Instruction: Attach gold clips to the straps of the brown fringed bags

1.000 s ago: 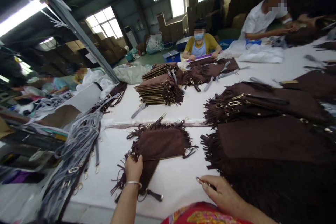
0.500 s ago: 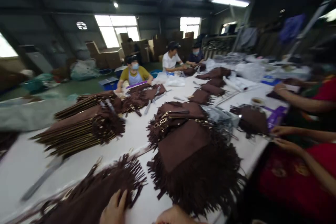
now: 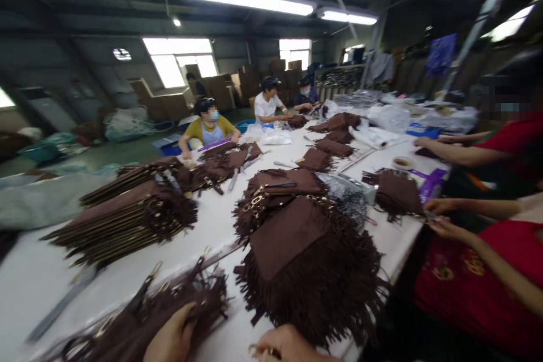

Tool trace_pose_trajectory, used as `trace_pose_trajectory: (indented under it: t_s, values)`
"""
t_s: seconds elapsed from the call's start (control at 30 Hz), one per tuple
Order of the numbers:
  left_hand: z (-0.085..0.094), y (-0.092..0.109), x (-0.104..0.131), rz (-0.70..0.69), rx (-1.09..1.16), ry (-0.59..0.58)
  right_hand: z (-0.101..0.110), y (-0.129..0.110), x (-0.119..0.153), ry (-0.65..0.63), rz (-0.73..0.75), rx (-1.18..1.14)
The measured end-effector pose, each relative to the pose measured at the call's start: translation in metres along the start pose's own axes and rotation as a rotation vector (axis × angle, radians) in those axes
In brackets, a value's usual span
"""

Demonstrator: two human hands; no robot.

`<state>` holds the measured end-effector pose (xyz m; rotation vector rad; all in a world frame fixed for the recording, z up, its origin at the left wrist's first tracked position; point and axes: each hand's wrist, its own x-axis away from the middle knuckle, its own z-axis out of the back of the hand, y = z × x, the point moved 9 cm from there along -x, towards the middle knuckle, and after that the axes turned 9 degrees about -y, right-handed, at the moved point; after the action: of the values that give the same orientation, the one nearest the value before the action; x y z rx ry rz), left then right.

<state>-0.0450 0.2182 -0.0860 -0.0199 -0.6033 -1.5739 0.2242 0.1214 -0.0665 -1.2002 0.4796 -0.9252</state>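
Observation:
At the bottom of the view lies a dark brown fringed bag (image 3: 139,322) with a strap and gold-coloured metal fittings. My left hand (image 3: 172,336) is closed at its near edge, fingers curled in against the brown material. Right of it, my right hand (image 3: 288,344) is closed low in front of the bag pile, with a small shiny piece by its fingertips too blurred to name. A stack of brown fringed bags (image 3: 292,237) rises just beyond the right hand, long fringes hanging over its near side.
Flat brown pieces are piled in a stack (image 3: 123,215) on the white table (image 3: 216,215). A grey strip-like tool (image 3: 63,305) lies at left. Beside a tape roll (image 3: 402,163), a co-worker's hands (image 3: 443,218) handle another fringed bag (image 3: 399,192). Other people sit along the far side.
The left hand's fingers have curled from lying on the bag to closing at its edge, and the bag's fringe has shifted. The right hand shows more. The view has tilted up slightly.

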Motion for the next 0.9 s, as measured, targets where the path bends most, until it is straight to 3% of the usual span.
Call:
trace_pose_trajectory:
  t_s: [0.13, 0.2, 0.33, 0.47, 0.57, 0.77, 0.83, 0.9]
  values:
    - [0.043, 0.062, 0.056, -0.158, 0.286, 0.104, 0.006, -0.03, -0.001, 0.083, 0.045, -0.032]
    - [0.048, 0.08, 0.073, -0.175, 0.404, 0.112, 0.015, -0.048, -0.004, 0.063, 0.092, -0.062]
    - [0.035, 0.101, 0.102, -0.201, 0.621, 0.074, 0.032, -0.082, -0.011, 0.044, 0.178, 0.001]
    - [0.017, 0.117, 0.121, -0.23, 0.841, -0.013, 0.038, -0.097, -0.016, 0.086, 0.186, 0.148]
    - [0.015, 0.126, 0.128, -0.216, 0.852, 0.006, 0.034, -0.098, -0.019, 0.062, 0.183, 0.191]
    - [0.028, 0.147, 0.144, -0.24, 0.655, 0.139, 0.034, -0.085, -0.02, 0.022, 0.123, 0.139]
    - [0.025, 0.15, 0.146, -0.259, 0.692, 0.116, 0.038, -0.082, -0.02, 0.026, 0.101, 0.142]
    - [0.012, 0.152, 0.143, -0.301, 0.836, 0.01, 0.039, -0.081, -0.019, 0.016, 0.083, 0.164]
